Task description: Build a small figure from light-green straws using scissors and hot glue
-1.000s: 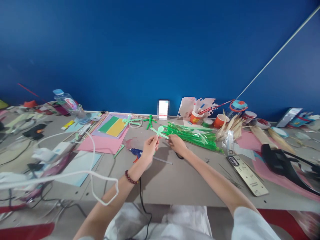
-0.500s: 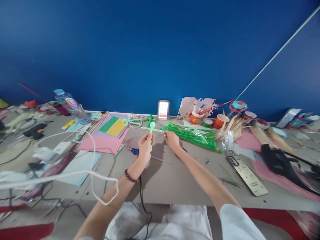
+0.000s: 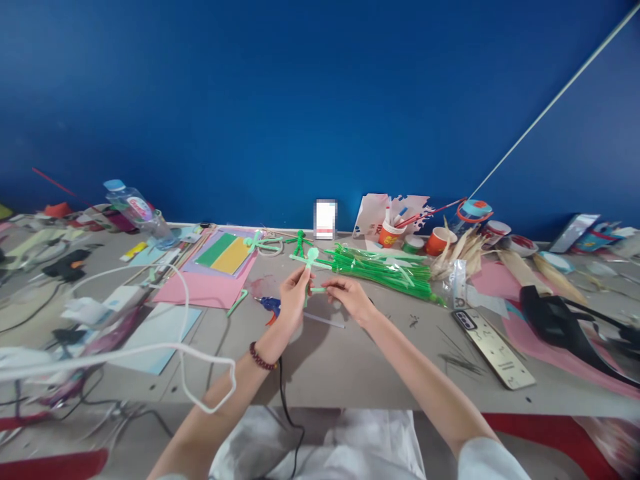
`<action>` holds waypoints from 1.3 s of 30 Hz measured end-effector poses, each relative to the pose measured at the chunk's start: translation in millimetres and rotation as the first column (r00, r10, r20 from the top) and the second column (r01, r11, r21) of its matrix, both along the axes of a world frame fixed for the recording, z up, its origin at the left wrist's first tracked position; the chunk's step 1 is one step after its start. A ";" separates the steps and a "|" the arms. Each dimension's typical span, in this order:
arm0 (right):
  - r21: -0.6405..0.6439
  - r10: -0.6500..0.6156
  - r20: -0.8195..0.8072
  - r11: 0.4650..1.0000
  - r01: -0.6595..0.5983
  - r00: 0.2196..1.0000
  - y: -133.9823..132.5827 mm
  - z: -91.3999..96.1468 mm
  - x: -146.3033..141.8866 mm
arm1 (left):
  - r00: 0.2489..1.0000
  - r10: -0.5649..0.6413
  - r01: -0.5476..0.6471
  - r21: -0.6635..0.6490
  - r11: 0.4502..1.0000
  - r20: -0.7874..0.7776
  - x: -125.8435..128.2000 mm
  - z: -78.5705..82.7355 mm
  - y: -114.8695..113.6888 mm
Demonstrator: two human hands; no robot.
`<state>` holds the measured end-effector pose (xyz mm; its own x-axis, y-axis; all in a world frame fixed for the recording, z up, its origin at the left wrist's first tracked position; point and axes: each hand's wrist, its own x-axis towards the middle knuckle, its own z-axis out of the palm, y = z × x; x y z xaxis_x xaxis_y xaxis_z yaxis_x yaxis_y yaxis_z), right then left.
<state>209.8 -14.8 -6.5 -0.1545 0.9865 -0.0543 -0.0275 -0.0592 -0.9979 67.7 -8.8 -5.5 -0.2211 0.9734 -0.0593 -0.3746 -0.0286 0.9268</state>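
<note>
A light green stick figure (image 3: 313,255), seemingly made of pipe cleaners, is upright in my left hand (image 3: 294,293), whose fingers are closed around its body. My right hand (image 3: 350,297) pinches the end of a light green leg that sticks out sideways below. A darker green figure (image 3: 299,244) stands behind it, and another light green figure (image 3: 257,243) lies on the coloured sheets to the left. Right of the hands is a bundle of green pipe cleaners (image 3: 385,272) in clear wrap. A blue glue gun (image 3: 270,305) lies by my left wrist.
A phone with a lit screen (image 3: 325,220) leans on the blue wall. Paper cups (image 3: 391,233) and dried husks stand at the back right. Another phone (image 3: 495,350) lies at right. White cable (image 3: 186,320) loops at left, near a plastic bottle (image 3: 137,210).
My right hand has moved down from the figure's right arm to its leg, which now points sideways. My left hand has shifted slightly, still holding the figure.
</note>
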 end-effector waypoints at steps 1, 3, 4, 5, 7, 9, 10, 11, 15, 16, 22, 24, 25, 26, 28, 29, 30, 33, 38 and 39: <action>-0.054 -0.001 -0.111 0.999 -0.005 0.994 -4.1 3.1 -0.8 | 1.000 -0.023 0.023 0.007 1.000 -0.003 1.1 0.0 -1.5; -0.119 -0.044 -0.287 0.993 0.010 0.957 -9.3 8.4 -2.9 | 0.998 -0.067 0.067 0.031 0.997 -0.006 3.2 -0.1 -4.4; -0.138 -0.077 -0.352 0.990 0.029 0.933 -10.6 10.2 -4.2 | 0.996 -0.087 0.088 0.047 0.995 -0.022 4.2 -0.1 -5.8; -0.150 -0.113 -0.406 0.987 0.056 0.907 -11.3 11.5 -5.6 | 0.993 -0.107 0.110 0.065 0.992 -0.053 5.3 0.2 -7.2; -0.159 -0.186 -0.480 0.980 0.123 0.857 -11.7 12.4 -8.3 | 0.981 -0.133 0.148 0.096 0.984 -0.141 7.4 1.4 -10.2; -0.156 -0.252 -0.509 0.967 0.200 0.823 -12.2 12.3 -10.4 | 0.966 -0.151 0.178 0.119 0.977 -0.211 9.7 3.5 -13.6; -0.147 -0.282 -0.504 0.959 0.241 0.816 -12.6 12.3 -10.9 | 0.961 -0.163 0.193 0.123 0.973 -0.223 10.8 4.7 -15.3; -0.129 -0.311 -0.486 0.950 0.285 0.817 -13.3 12.5 -11.1 | 0.959 -0.174 0.204 0.121 0.971 -0.222 11.8 5.8 -17.0; 0.002 -0.388 -0.363 0.909 0.417 0.847 -16.3 12.9 -9.5 | 0.958 -0.197 0.221 0.097 0.970 -0.209 13.9 7.8 -21.8; 0.032 -0.391 -0.336 0.905 0.425 0.857 -16.6 12.0 -9.1 | 0.957 -0.194 0.219 0.099 0.971 -0.215 13.9 7.7 -22.4; 0.169 -0.380 -0.206 0.894 0.415 0.902 -18.3 0.5 -9.6 | 0.965 -0.153 0.177 0.101 0.979 -0.213 12.1 7.4 -22.5; 0.255 -0.389 -0.126 0.876 0.409 0.913 -20.4 -0.9 -10.2 | 0.971 -0.146 0.166 0.091 0.982 -0.191 12.2 7.9 -22.2; 0.317 -0.404 -0.072 0.858 0.405 0.912 -21.8 -1.0 -10.2 | 0.974 -0.142 0.158 0.083 0.984 -0.175 12.4 7.9 -22.0; 0.389 -0.423 -0.009 0.833 0.393 0.906 -23.2 -0.9 -10.1 | 0.978 -0.135 0.149 0.078 0.986 -0.158 12.6 7.8 -21.7; 0.552 -0.460 0.114 0.766 0.329 0.881 -26.2 -1.0 -9.5 | 0.984 -0.126 0.136 0.078 0.988 -0.124 13.0 7.1 -21.2; 0.621 -0.467 0.168 0.734 0.275 0.868 -27.7 -1.4 -9.3 | 0.987 -0.124 0.133 0.082 0.988 -0.105 13.0 6.6 -20.9; 0.670 -0.463 0.217 0.711 0.214 0.859 -29.1 -2.1 -9.1 | 0.989 -0.124 0.131 0.087 0.988 -0.085 13.0 6.0 -20.7; 0.706 -0.430 0.307 0.701 0.100 0.849 -32.8 -4.3 -10.0 | 0.992 -0.122 0.125 0.096 0.988 -0.029 12.3 5.3 -20.4; 0.510 -0.352 0.187 0.832 0.216 0.917 -33.7 -6.6 -17.1 | 0.994 -0.107 0.107 0.096 0.990 0.001 13.1 10.3 -23.2; 0.426 -0.326 0.113 0.870 0.250 0.939 -32.8 -7.5 -19.2 | 0.994 -0.107 0.106 0.085 0.991 0.008 13.7 12.0 -24.0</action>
